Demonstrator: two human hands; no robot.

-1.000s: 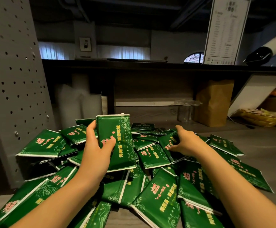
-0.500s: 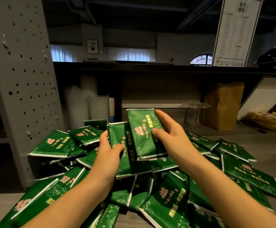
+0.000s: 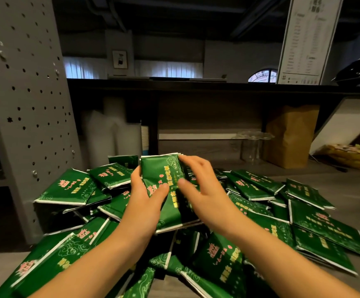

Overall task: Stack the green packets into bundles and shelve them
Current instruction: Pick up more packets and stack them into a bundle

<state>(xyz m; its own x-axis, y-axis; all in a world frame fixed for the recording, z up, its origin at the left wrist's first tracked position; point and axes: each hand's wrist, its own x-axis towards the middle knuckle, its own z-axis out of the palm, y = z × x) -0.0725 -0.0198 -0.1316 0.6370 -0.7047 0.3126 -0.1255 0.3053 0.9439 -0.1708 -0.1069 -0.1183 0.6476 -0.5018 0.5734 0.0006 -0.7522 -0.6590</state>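
Observation:
A loose heap of several green packets (image 3: 316, 224) with pink and yellow print covers the grey counter in front of me. Above the heap's middle I hold a small bundle of green packets (image 3: 164, 175), its white edges stacked. My left hand (image 3: 144, 198) grips the bundle's left side, thumb across its face. My right hand (image 3: 198, 186) lies over the bundle's right edge and top corner, fingers curled around it, thumb on the front. How many packets are in the bundle is hidden.
A grey perforated upright (image 3: 24, 100) stands at the left. A dark shelf board (image 3: 196, 87) runs across behind the heap. Under it stand a brown paper bag (image 3: 288, 136), clear plastic cups (image 3: 252, 145) and white rolls (image 3: 110, 136). A yellow wrapped item (image 3: 351, 155) lies far right.
My right hand picked a packet from the heap's right side, carried it left and laid it onto the packet held in my left hand. Both hands now clasp the bundle.

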